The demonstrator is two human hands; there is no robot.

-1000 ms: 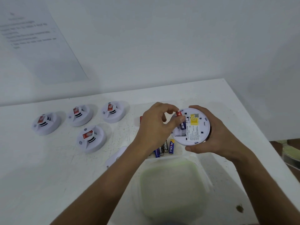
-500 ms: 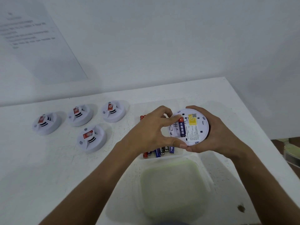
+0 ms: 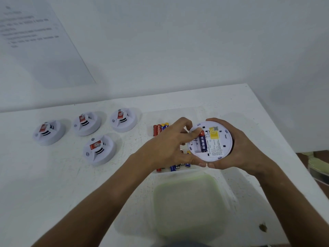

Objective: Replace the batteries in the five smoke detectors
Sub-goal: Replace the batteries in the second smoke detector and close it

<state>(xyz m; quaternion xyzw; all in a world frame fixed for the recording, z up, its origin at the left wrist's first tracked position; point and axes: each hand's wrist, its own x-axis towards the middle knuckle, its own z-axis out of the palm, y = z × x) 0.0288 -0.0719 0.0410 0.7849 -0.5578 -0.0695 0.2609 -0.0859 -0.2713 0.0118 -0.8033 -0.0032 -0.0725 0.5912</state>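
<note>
A white smoke detector (image 3: 219,145) is held back side up above the table, cupped from the right by my right hand (image 3: 245,152). Its battery bay is uncovered, and a blue and red battery (image 3: 203,142) lies in the bay's right slot; the left slot looks empty. My left hand (image 3: 169,147) reaches in from the left: its index fingertip presses on the battery's red end while its thumb grips the detector's lower rim. Loose batteries (image 3: 159,130) lie in a clear tray under my left hand, partly hidden. Several more detectors sit face up at the left, the nearest detector (image 3: 99,148) in front.
A clear box with a pale green lid (image 3: 188,204) stands close in front of me. The white table's right edge (image 3: 284,145) runs diagonally beside my right arm. A printed sheet (image 3: 35,41) hangs on the wall at the back left.
My left hand brought the battery down from a pinch above the bay and laid it in the slot. Its thumb then moved to the detector's lower rim. My right hand kept hold.
</note>
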